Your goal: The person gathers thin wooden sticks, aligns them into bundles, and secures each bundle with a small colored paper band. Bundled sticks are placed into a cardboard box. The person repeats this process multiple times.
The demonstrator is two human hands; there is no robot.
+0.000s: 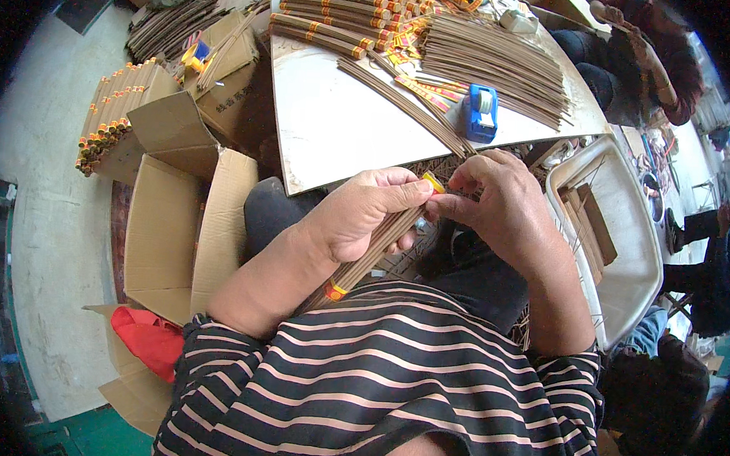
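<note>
My left hand (361,215) is wrapped round a bundle of brown incense sticks (389,239), which slants across my lap. A red and yellow paper band (334,291) circles the bundle's lower end, by my striped shirt. Around its upper end sits another yellow and red paper band (434,183), with my left thumb pressed close to it. My right hand (499,194) pinches at that upper band with thumb and forefinger; the fingertips partly hide what they grip. Just beyond my right hand, a blue tape dispenser (480,114) stands at the white table's (329,119) near edge.
Banded bundles (335,16) are piled at the table's far side, beside loose sticks (497,66) and paper strips (426,91). An open cardboard box (167,226) stands at left, a white plastic tub (639,284) at right. Another person (638,61) sits at far right.
</note>
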